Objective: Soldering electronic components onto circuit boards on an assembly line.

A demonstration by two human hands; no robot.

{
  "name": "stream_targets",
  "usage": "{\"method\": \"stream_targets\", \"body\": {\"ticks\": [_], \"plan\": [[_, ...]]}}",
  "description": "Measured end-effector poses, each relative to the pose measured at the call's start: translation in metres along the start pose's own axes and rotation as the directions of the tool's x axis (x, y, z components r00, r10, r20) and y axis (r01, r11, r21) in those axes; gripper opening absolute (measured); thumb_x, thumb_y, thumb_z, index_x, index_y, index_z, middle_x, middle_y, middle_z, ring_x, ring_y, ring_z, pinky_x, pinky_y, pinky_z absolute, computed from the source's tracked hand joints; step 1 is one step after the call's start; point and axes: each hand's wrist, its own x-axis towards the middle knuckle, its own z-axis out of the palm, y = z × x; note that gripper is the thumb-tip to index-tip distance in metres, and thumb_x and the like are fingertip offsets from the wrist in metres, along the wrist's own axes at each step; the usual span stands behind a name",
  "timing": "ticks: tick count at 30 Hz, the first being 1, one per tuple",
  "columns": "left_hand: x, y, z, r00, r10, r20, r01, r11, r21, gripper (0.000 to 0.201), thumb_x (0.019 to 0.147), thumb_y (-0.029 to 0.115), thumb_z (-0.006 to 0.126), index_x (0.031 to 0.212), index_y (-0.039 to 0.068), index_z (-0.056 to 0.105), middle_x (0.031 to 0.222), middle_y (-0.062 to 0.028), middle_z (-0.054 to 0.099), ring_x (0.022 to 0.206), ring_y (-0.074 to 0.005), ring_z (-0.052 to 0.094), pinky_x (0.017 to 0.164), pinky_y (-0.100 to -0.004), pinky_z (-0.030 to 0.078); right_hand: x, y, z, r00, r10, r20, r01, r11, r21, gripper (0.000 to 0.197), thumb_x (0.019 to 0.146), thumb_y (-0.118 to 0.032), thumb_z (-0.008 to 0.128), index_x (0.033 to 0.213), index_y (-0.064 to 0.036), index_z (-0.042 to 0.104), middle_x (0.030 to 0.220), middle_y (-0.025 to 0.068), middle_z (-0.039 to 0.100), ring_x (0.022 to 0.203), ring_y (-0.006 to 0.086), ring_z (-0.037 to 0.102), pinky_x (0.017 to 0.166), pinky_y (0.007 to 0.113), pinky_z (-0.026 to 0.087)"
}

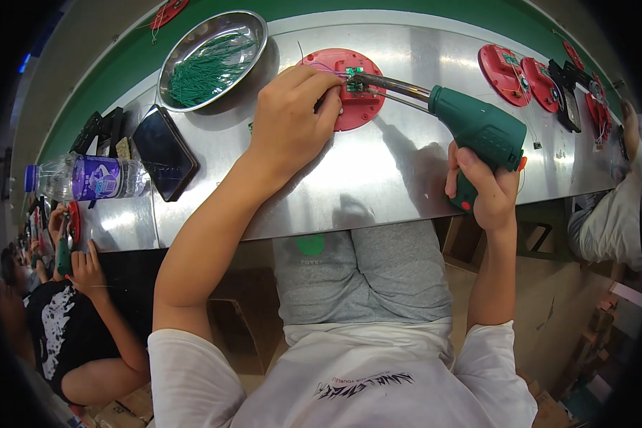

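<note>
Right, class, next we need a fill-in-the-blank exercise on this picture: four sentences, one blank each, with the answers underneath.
1. The right hand grips a ____ soldering tool.
2. The left hand partly covers a round ____ plate.
3. The bowl of green strands is made of shiny ____.
4. The bottle with the purple label is on the person's ____ side.

Missing words: green; red; metal; left.

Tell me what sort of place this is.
Probably an electronics assembly workshop: the right hand holds a soldering gun at a green circuit board, several red discs lie along the metal bench, and a co-worker is nearby.
</note>
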Motion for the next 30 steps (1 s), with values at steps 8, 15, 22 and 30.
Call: {"method": "stream_targets", "body": {"ticks": [8, 15, 22, 30], "plan": [[0.002, 0.0, -0.001, 0.998, 0.058, -0.016, -0.057, 0.998, 0.035, 0.011, 0.081, 0.003, 0.071, 0.092, 0.001, 0.072, 0.08, -0.012, 0.067, 0.066, -0.0251, 0.065, 0.058, -0.0327, 0.052, -0.003, 0.008, -0.005, 0.988, -0.129, -0.086, 0.14, 0.98, 0.139, 0.03, 0.091, -0.009, 0.06, 0.115, 0.0085, 0.059, 0.094, 0.0157, 0.066, 0.051, 0.0171, 0.059, 0.048, 0.028, 0.046], [0.001, 0.0, -0.002, 0.999, 0.047, -0.004, -0.047, 0.998, 0.036, 0.011, 0.081, 0.003, 0.07, 0.092, 0.001, 0.072, 0.082, -0.0123, 0.067, 0.068, -0.0268, 0.065, 0.06, -0.0339, 0.053, -0.008, 0.009, -0.009, 0.975, -0.182, -0.131, 0.193, 0.978, 0.075, 0.035, 0.091, -0.009, 0.06, 0.122, 0.0077, 0.056, 0.097, 0.0167, 0.067, 0.055, 0.0171, 0.06, 0.048, 0.028, 0.047], [0.002, 0.003, 0.002, 1.0, -0.004, 0.003, 0.004, 1.0, 0.016, 0.011, 0.077, 0.005, 0.069, 0.088, 0.003, 0.07, 0.085, -0.0113, 0.066, 0.076, -0.0308, 0.064, 0.067, -0.0399, 0.053, -0.007, 0.012, -0.046, 0.942, -0.211, -0.26, 0.235, 0.97, 0.064, 0.034, 0.096, -0.014, 0.054, 0.121, 0.0101, 0.055, 0.095, 0.0195, 0.064, 0.047, 0.0188, 0.057, 0.043, 0.029, 0.045], [0.02, 0.016, -0.016, 1.0, 0.022, 0.012, -0.024, 0.983, 0.183, 0.062, 0.065, 0.021, 0.08, 0.121, 0.006, 0.058, 0.118, -0.0192, 0.056, 0.11, -0.0388, 0.051, 0.095, -0.0483, 0.04, -0.016, 0.025, -0.047, 0.851, -0.247, -0.463, 0.347, 0.927, 0.142, 0.033, 0.099, -0.025, 0.049, 0.108, 0.0069, 0.054, 0.096, 0.0198, 0.059, 0.048, 0.0179, 0.057, 0.044, 0.029, 0.047]]}}
